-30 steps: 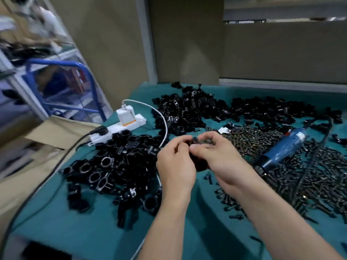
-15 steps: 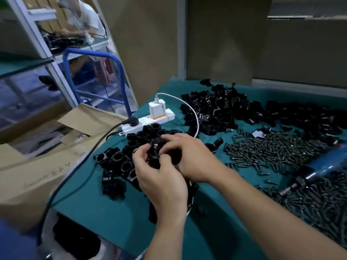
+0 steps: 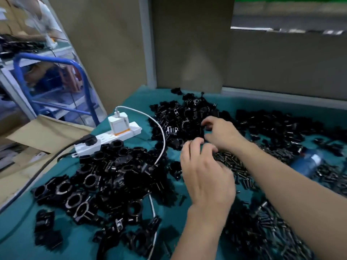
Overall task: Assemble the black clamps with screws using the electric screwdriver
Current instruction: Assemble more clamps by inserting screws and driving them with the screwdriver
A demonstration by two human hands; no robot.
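Observation:
A heap of black ring clamps [image 3: 105,175] lies at the near left of the teal table [image 3: 22,241]. A second heap of black clamp pieces [image 3: 178,117] spreads along the back. My right hand [image 3: 223,132] reaches into this far heap, thumb and fingers curled round a black clamp piece [image 3: 206,127]. My left hand [image 3: 206,175] hovers over the dark screws [image 3: 234,166], fingers loosely curled, nothing visible in it. The blue electric screwdriver [image 3: 308,162] lies blurred on the screws to the right, away from both hands.
A white power strip [image 3: 112,136] with a charger [image 3: 118,123] sits at the table's left edge. Its white cable [image 3: 163,145] runs across the clamps, and a black cord [image 3: 47,162] trails off left. Cardboard [image 3: 37,132] and a blue cart [image 3: 56,61] stand beyond; a wall closes the back.
Both hands held one clamp over the near left heap. They have since separated and moved right; the right hand now reaches into the far heap and the left hand holds nothing.

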